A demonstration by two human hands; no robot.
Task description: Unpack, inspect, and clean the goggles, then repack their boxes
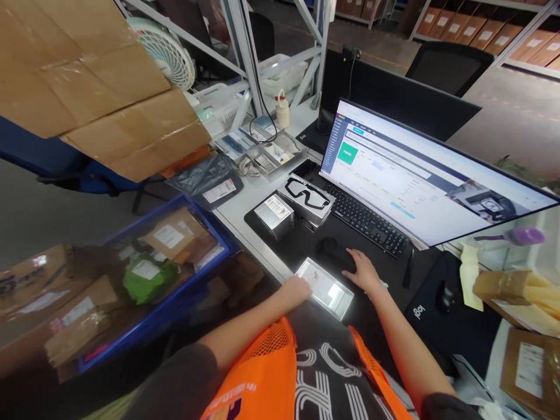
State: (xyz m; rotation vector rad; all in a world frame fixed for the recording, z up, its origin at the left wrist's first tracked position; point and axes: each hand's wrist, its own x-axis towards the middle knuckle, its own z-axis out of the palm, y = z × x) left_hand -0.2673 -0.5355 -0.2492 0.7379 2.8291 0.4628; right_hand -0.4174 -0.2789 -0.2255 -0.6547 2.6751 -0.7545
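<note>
My left hand [298, 291] is closed at the near left edge of a flat, shiny silver-white box [327, 290], which lies on the black desk mat. The fingertips are partly hidden against that edge. Just right of the box, my right hand [365, 272] is open, its fingers apart and reaching over the mat. A dark mouse [331, 249] sits close beyond its fingertips. Farther back stand a silver carton with a label [275, 214] and a silver box with a goggles picture [307, 198].
A keyboard [370, 221] lies below the lit monitor [420, 175]. On my left are a blue crate [175, 291] of parcels and large cardboard [87, 76]. A divided tray [277, 154] sits at the back. On the right are a second mouse [447, 296] and parcels [529, 364].
</note>
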